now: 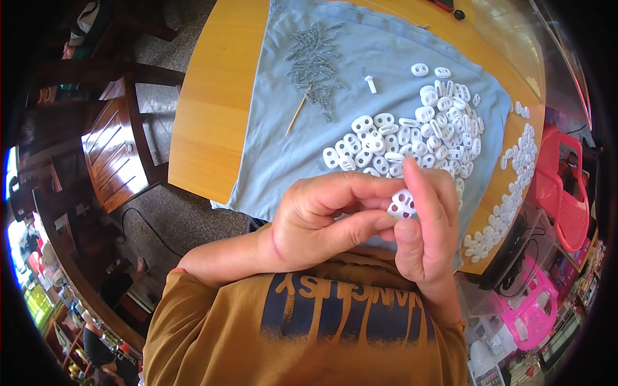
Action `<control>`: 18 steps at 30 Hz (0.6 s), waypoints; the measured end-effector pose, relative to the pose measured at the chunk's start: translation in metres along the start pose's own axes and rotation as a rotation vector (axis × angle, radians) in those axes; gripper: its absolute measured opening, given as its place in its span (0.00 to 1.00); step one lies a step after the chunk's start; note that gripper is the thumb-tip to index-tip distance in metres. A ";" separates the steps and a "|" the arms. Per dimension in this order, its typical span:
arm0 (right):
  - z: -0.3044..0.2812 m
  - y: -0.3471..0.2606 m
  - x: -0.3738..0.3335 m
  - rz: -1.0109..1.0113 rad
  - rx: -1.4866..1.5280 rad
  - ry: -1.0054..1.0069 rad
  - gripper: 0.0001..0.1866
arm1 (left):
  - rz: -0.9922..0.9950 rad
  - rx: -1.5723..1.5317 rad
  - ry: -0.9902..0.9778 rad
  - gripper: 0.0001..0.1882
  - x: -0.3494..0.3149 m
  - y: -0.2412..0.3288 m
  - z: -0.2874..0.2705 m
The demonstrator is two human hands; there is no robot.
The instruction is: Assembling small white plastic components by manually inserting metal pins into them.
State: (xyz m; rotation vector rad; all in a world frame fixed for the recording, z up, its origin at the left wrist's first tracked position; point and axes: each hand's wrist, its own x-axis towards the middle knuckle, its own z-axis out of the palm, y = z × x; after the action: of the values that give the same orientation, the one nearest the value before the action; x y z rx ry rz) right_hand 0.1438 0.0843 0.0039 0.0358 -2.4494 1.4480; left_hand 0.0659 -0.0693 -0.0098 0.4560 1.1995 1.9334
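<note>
My left hand (322,222) pinches white oval plastic pieces with two holes (403,203) between thumb and forefinger. It looks like two of them pressed together, though the fingers cover part. My right hand (430,222) closes on the same pieces from the other side, its thumb below and its forefinger raised along them. Just beyond my fingers a big heap of like white two-hole ovals (444,122) lies on a blue cloth (270,128). Farther left on the cloth is a tangled pile of small metal springs (313,61). A small white T-shaped peg (371,84) lies between the springs and the heap.
A thin wooden stick (296,116) touches the springs. More white pieces (508,186) line the right edge of the yellow wooden table (209,96). Pink plastic chairs (531,305) stand at the right, a dark wooden chair (119,138) at the left. A person sits at lower left.
</note>
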 end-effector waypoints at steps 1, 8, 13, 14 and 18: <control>0.000 0.003 0.001 -0.056 -0.020 0.013 0.23 | 0.000 0.000 0.000 0.17 0.000 0.000 0.000; 0.003 0.007 -0.001 -0.142 -0.065 0.063 0.21 | -0.007 -0.030 0.040 0.14 -0.002 -0.004 0.005; 0.004 0.012 0.000 -0.233 -0.099 0.087 0.19 | 0.003 -0.013 0.036 0.13 -0.005 -0.007 0.005; 0.005 0.012 0.001 -0.250 -0.107 0.093 0.19 | 0.012 -0.022 0.032 0.12 -0.005 -0.007 0.005; 0.009 0.014 0.001 -0.253 -0.109 0.100 0.19 | 0.012 -0.038 0.045 0.11 -0.006 -0.008 0.003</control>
State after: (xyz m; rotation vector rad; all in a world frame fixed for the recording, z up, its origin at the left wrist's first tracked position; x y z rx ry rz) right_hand 0.1387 0.0839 -0.0117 0.2353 -2.3402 1.1791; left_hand 0.0754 -0.0705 -0.0148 0.4028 1.1881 1.9830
